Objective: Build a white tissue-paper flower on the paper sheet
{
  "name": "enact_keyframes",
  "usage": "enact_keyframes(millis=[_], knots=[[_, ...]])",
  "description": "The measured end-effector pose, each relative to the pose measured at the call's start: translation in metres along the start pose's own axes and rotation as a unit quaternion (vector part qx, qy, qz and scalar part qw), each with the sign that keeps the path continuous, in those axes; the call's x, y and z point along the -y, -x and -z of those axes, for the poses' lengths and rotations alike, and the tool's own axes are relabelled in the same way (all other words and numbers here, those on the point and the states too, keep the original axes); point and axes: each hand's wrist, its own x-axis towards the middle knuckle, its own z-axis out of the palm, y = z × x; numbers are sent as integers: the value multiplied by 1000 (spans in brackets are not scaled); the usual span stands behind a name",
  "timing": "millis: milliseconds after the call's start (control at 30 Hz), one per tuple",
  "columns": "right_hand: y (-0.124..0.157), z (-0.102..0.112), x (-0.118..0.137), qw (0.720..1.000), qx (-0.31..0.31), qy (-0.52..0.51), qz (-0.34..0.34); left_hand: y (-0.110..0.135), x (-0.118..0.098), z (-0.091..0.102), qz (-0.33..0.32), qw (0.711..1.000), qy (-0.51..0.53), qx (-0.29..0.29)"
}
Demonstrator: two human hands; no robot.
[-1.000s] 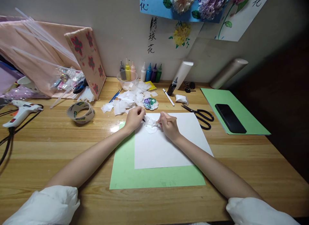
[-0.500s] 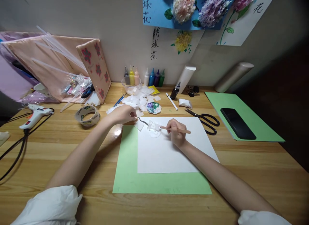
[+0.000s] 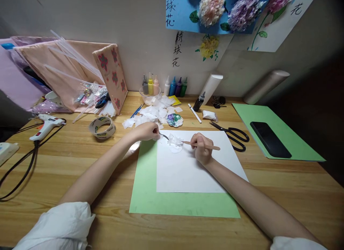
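At a wooden craft desk, a person works a crumpled clump of white tissue (image 3: pixel 175 140) that sits at the far left corner of a white sheet (image 3: pixel 193 171). The clump lies between the two hands. The left hand (image 3: pixel 146 131), just off the sheet's far left corner, has its fingers pinched together on a thin dark tool (image 3: pixel 163 136) whose tip points right, toward the clump's left edge. The right hand (image 3: pixel 202 152) rests on the sheet to the clump's right, fingers clamped on a wooden stick (image 3: pixel 206 146). The stick's long axis runs nearly left to right across the sheet's far edge, and its front tip touches the clump. The tool's tip looks just short of the clump, though contact is too fine to tell. Beyond the sheet's far edge lie a heap of cut tissue squares (image 3: pixel 150 114) and a small paint palette (image 3: pixel 174 120). Black scissors (image 3: pixel 233 135) lie off its far right corner.
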Motion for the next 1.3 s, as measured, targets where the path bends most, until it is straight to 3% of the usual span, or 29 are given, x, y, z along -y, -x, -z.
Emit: enact_keyframes(millis=[133,233,367,500,633,900,1133,1300], knots=[[0,0,-1,997,53,-28,40,5,-2,11,-31,997,58,40],[0,1,-1,991,107,-22,79,10,-12,15,-81,981,146,101],[-3,0,1,989,127,38,68,11,-26,6,-123,945,250,171],[-5,-1,1,990,126,60,36,9,-34,-7,-109,939,270,185],[-6,-2,1,991,120,49,-22,11,-43,-13,-103,956,248,122],[-7,-3,2,993,98,27,-63,8,-61,-45,-111,979,141,-95],[-1,1,4,998,39,20,41,6,-59,-58,-127,967,86,-205],[-1,0,5,988,101,56,102,4,-56,-56,-128,965,88,-212]])
